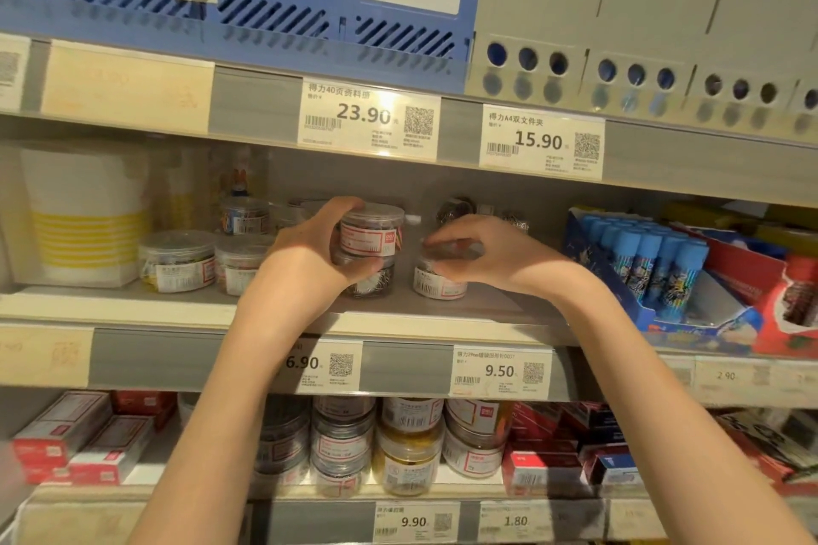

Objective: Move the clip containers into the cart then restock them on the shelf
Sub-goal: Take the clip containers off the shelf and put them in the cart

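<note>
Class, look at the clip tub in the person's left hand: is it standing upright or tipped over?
Upright. The tub sits squarely on another tub, lid on top and label level, with the left hand gripping it.

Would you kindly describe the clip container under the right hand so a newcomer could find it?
Find the middle shelf, above the 9.50 price tag. Just right of the two-high stack the left hand grips stands a single clear container. Unlike its neighbour, nothing sits on it, and the right hand fingers pinch its lid.
</note>
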A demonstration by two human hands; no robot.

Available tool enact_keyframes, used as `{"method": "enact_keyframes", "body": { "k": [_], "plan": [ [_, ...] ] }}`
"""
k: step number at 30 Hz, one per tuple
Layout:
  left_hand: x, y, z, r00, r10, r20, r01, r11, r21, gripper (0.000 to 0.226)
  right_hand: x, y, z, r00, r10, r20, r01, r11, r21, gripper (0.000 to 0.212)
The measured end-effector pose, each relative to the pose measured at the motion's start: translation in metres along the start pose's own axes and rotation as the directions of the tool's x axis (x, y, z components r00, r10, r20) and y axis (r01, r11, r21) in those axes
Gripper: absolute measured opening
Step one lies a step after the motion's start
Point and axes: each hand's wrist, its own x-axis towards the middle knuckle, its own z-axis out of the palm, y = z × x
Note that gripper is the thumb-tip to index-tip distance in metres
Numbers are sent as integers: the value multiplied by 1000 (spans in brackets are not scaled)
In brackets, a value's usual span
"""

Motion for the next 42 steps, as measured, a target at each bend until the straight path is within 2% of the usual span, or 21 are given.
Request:
{"method": "enact_keyframes", "body": {
  "k": [9, 13, 18, 21, 24, 33, 37, 42],
  "plan": [
    [0, 3, 0, 999, 11, 39, -11, 1000, -4, 61, -8, 4, -8, 998, 25, 59, -32, 993, 115, 37],
    [-2, 6, 0, 996, 30, 89, -27, 999, -26, 62, -14, 19, -28, 996, 80, 28, -83, 987, 139, 32],
    [-2, 7, 0, 993, 39, 107, -36, 999, -32, 63, 9, 46, -39, 983, 170, -74, -169, 985, 14, 40],
    [-1, 6, 0, 993, 36, 114, -33, 999, -31, 64, 31, 56, -42, 970, 226, -90, -235, 966, -108, 52],
    [-1, 5, 0, 993, 32, 113, -28, 999, -37, 65, 51, 64, -43, 955, 279, -99, -292, 943, -160, 62],
    [0, 3, 2, 993, 42, 111, -37, 998, -47, 63, 87, 98, -45, 946, 306, -108, -324, 907, -270, 87],
    [1, 3, 3, 994, 28, 108, -21, 998, -60, 63, 95, 101, -42, 937, 338, -91, -350, 891, -288, 84],
    [1, 4, 1, 994, 38, 106, -31, 998, -60, 62, 98, 101, -38, 938, 334, -90, -343, 864, -369, 57]
  ]
}}
